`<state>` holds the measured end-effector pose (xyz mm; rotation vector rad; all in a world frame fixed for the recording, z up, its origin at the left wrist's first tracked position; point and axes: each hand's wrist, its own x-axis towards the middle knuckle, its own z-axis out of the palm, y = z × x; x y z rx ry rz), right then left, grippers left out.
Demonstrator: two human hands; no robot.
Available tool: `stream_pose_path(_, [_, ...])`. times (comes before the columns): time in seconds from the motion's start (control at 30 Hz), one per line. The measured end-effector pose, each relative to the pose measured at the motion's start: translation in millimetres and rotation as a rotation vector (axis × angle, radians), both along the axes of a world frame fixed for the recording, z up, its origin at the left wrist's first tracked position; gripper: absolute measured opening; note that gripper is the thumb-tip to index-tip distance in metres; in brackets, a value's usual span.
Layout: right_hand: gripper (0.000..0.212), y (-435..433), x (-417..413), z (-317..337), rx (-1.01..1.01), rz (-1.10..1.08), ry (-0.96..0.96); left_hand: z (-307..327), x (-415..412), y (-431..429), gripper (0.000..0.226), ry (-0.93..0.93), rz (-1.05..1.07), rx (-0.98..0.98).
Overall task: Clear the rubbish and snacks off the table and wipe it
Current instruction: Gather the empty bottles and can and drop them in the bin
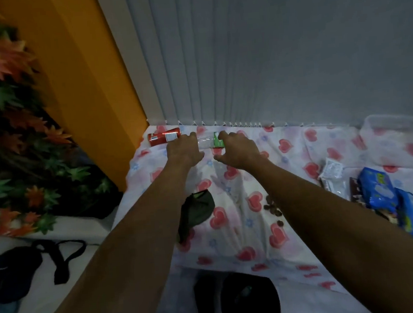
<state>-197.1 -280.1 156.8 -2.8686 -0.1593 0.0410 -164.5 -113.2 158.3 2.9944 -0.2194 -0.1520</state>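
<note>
Bottle [208,142] sits between our spread left hand [184,152] and right hand [237,151]; careless grab may roll can [165,136] off table [289,169].

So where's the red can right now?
The red can lies on its side at the table's far left corner, by the orange wall, just left of the left hand.

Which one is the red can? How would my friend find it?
Look at the far left corner of the table, by the orange wall. The red can lies on its side there, just left of the left hand. Nothing else near it is red and round.
</note>
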Motion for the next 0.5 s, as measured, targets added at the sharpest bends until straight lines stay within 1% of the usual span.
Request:
stream_pose_path(0.1, [0.063,14.0,46.8,-30.4,0.002,-0.027,0.084,-32.6,53.0,12.3,0.054,0.066,-0.039,0.021])
stream_pose_path(0.2, [0.067,21.9,87.3,-56.4,-0.026,-0.062,0.138,-60.0,103.8,23.5,0.050,0.112,-0.059,0.047])
stream_pose_path(0.27, [0.070,23.7,108.9,-70.6,-0.077,-0.075,0.136,-78.5,129.7,35.0,0.049,0.054,-0.106,0.105])
stream_pose_path(0.37, [0.075,20.9,136.1,-88.3,-0.183,-0.082,0.151,-106.3,158.3,53.4,0.037,-0.150,-0.170,0.223])
stream_pose_path(0.4, [0.077,19.4,145.5,-94.1,-0.210,-0.086,0.155,-111.2,167.2,56.5,0.036,-0.140,-0.175,0.242])
stream_pose_path(0.43, [0.079,18.2,154.2,-99.6,-0.235,-0.085,0.164,-117.5,176.2,57.6,0.040,-0.086,-0.138,0.252])
stream_pose_path(0.5, [0.083,17.5,169.0,-113.0,-0.279,-0.060,0.185,-125.9,187.5,60.6,0.052,-0.034,-0.050,0.245])
